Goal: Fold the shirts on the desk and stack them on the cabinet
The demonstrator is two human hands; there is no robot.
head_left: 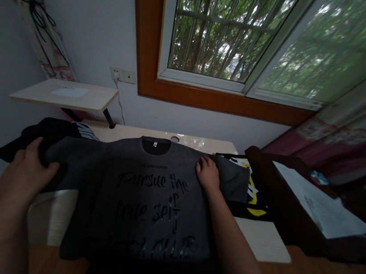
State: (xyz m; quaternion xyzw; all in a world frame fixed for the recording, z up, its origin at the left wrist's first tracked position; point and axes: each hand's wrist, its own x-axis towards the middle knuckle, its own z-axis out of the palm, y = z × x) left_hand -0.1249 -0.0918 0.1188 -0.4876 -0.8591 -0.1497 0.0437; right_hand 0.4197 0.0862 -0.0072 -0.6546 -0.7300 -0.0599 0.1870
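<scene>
A dark grey T-shirt (152,187) with black lettering lies spread front up, its neck toward the wall and its lower hem over the table's near edge. My left hand (26,175) is at the end of the left-side sleeve, thumb and fingers apart; whether it touches the cloth I cannot tell. My right hand (208,174) rests on the shirt near the right-side shoulder seam, fingers laid on the fabric. Beyond the left sleeve is a bunched black garment (49,126) with white stripes. Partly under the right sleeve lies a black, yellow and white garment (253,200).
The pale wooden table (263,242) stands against the wall, with a raised shelf (97,96) at its back left. On the right, a dark brown piece of furniture (281,213) carries a white sheet (319,204). Above are a socket (122,75) and a window (217,33).
</scene>
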